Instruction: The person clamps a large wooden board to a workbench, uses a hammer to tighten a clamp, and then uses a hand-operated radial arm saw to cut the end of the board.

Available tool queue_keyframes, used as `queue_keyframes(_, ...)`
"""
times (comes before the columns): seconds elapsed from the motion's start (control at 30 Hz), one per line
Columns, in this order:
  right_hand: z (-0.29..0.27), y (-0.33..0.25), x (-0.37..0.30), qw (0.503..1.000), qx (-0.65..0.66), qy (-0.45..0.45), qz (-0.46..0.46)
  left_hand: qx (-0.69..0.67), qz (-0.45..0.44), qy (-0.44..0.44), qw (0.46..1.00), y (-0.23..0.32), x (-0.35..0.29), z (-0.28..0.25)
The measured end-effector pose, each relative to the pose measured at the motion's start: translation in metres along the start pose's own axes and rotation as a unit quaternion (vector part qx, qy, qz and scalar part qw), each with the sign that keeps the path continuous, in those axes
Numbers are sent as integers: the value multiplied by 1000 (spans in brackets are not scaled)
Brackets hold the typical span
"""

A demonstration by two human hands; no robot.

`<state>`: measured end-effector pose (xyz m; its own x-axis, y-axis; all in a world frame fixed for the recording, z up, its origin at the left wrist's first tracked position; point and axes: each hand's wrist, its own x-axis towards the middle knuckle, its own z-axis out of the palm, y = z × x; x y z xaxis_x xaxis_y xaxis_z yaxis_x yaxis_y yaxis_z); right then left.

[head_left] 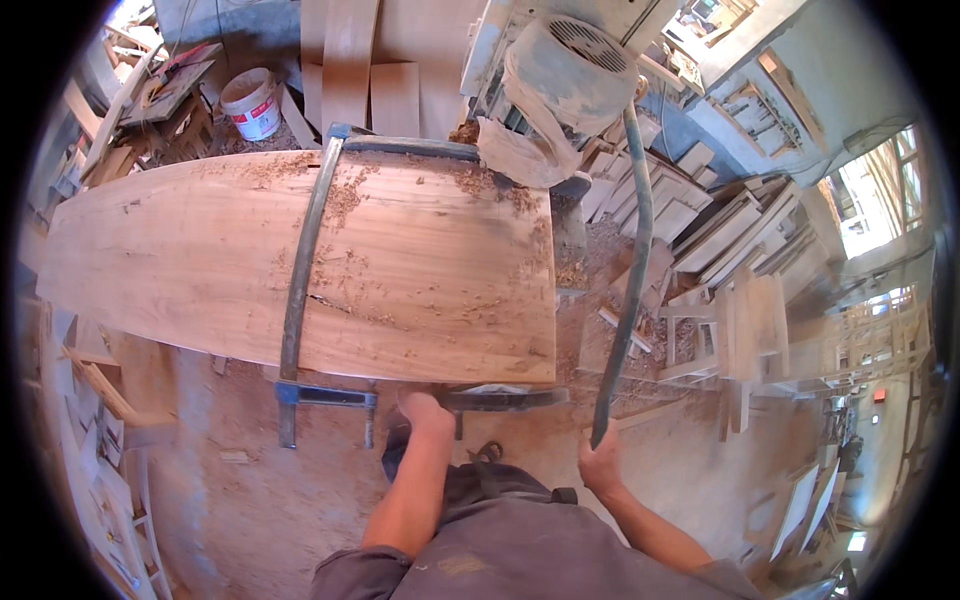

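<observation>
A wide wooden board (430, 280) with a tapering left end lies across in front of me, strewn with shavings. A metal bar clamp (303, 270) spans it from far edge to near edge. My right hand (600, 462) is wrapped round the near end of a long, slightly bent metal bar (634, 270), to the right of the board. My left hand (426, 413) is curled at the board's near edge, beside a dark metal clamp jaw (510, 399); its fingertips are hidden, and what it grips cannot be made out. Whether this jaw joins the bar is unclear.
A dusty motor housing (570, 70) with a cloth-like bag (530, 150) stands at the board's far right corner. Stacked wood offcuts (735, 235) and a wooden frame (690, 340) lie to the right. A white bucket (250, 105) stands at the far left.
</observation>
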<state>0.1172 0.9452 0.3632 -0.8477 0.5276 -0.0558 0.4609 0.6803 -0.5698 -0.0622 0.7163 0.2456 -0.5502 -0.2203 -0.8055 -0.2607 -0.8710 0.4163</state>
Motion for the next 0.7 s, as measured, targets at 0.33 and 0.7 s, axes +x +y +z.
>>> queue_keyframes(0.33, -11, 5, 6, 1000, -4, 6, 7, 52, -82, -131, 987, -17, 83, -37)
queue_keyframes(0.7, -23, 17, 12, 1000, -4, 1, 4, -47, -141, -172, 974, -27, 37, -22)
